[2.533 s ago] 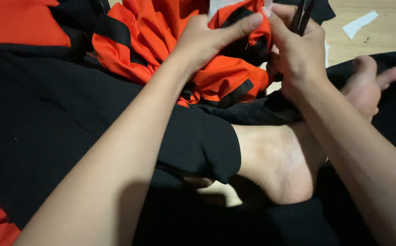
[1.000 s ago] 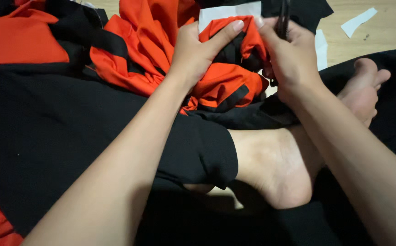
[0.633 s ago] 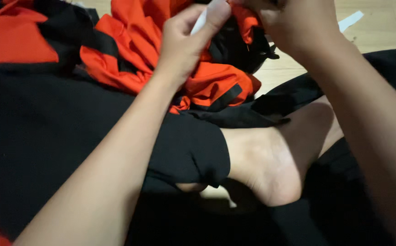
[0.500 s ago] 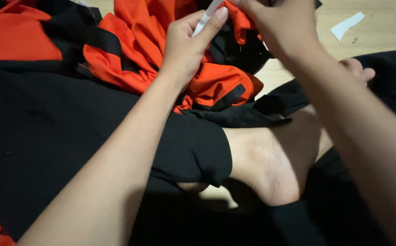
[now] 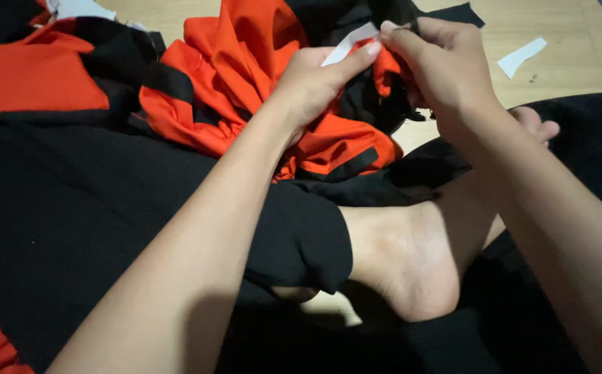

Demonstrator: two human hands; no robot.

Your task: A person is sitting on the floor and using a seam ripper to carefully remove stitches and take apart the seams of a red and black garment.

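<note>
1. The left hand point(image 5: 311, 83) was raised over the heap of orange and black fabric point(image 5: 245, 90), its thumb and forefinger pinched on a narrow white strip of paper or cloth point(image 5: 349, 43).
2. That white strip ran slantwise from the left thumb up toward the right hand, its upper end near the top edge of the view.
3. The right hand point(image 5: 443, 66) was held just beside the left, fingertips meeting the left fingertips at the strip and at a small fold of orange cloth point(image 5: 386, 69) hanging below them.
4. The right fingers were curled and closed; a thin dark object showed at the top of them, too small to identify, so what exactly they gripped could not be told.
5. The orange and black fabric lay bunched on the pale wooden floor point(image 5: 564, 28) and over the person's lap, directly under both hands.
6. A black trouser leg point(image 5: 301, 235) covered the person's folded leg, ending at a bare foot point(image 5: 412, 256) that rested sole outward below the right forearm.
7. A second bare foot's toes point(image 5: 540, 128) showed behind the right wrist.
8. A small white scrap point(image 5: 522, 57) lay alone on the floor, well apart from the hands to the right.
9. Another white piece point(image 5: 79, 8) sat at the top left beside the fabric.
</note>
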